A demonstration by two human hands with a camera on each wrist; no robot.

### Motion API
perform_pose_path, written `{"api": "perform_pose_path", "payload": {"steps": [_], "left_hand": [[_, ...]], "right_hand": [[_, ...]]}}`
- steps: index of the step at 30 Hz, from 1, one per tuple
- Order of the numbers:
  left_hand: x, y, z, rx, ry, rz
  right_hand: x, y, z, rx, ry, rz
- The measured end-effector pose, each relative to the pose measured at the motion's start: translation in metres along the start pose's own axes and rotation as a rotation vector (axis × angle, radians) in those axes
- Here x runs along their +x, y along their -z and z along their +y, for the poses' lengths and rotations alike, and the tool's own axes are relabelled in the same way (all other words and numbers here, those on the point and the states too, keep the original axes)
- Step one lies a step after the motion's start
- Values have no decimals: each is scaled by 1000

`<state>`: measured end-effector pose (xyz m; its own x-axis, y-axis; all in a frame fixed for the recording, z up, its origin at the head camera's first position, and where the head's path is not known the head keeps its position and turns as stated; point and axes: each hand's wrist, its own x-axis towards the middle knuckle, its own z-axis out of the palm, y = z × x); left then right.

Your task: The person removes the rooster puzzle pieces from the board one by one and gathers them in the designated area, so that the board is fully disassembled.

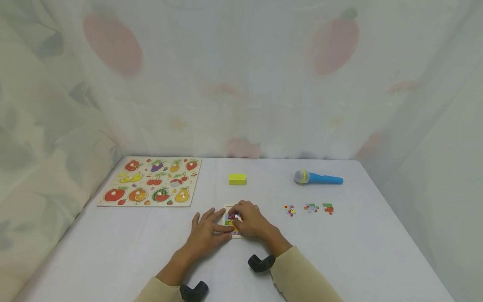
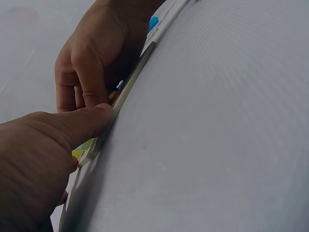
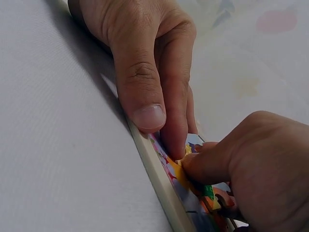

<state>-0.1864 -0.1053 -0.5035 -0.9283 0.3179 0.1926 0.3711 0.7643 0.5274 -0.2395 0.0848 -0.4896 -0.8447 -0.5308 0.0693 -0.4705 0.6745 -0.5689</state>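
Note:
A small framed jigsaw puzzle with a pale wooden border lies flat at the front middle of the table. The left hand rests at its left side with fingers spread. Its thumb presses the near border, and its index finger lies over the picture, as the right wrist view shows. From the right, the right hand bends over the puzzle, its thumb and fingertips around a jigsaw piece within the frame. The hands hide much of the picture. Three loose pieces lie to the right: one, another and a third.
A wooden fruit puzzle board lies at the back left. Behind the hands is a yellow block. A blue toy microphone lies at the back right. Printed curtains hang along the back and sides of the white table.

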Motion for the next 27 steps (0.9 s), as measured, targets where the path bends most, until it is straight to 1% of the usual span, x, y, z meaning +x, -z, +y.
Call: {"api": "perform_pose_path", "payload": {"steps": [7,10,13,17,20,24,27], "left_hand": [[0,1,2,-1,-5,-2],[0,1,2,3,-8,-4],[1,1,2,7,-4,-10],[1,0,0,27,-5,-13],[2,-1,0,39,-7,-14],[2,-1,0,37,1,-23],[2,-2,0,38,0,-23]], "right_hand": [[1,-2,1,-18,-4,1],[0,-3,2,-10,2,15],[1,-4,3,19,17,62],[3,-9,4,30,44,168],[5,-12,3,9,26,212],[8,-13,1,3,-36,196],[9,-12,-1,2,-60,178]]}}
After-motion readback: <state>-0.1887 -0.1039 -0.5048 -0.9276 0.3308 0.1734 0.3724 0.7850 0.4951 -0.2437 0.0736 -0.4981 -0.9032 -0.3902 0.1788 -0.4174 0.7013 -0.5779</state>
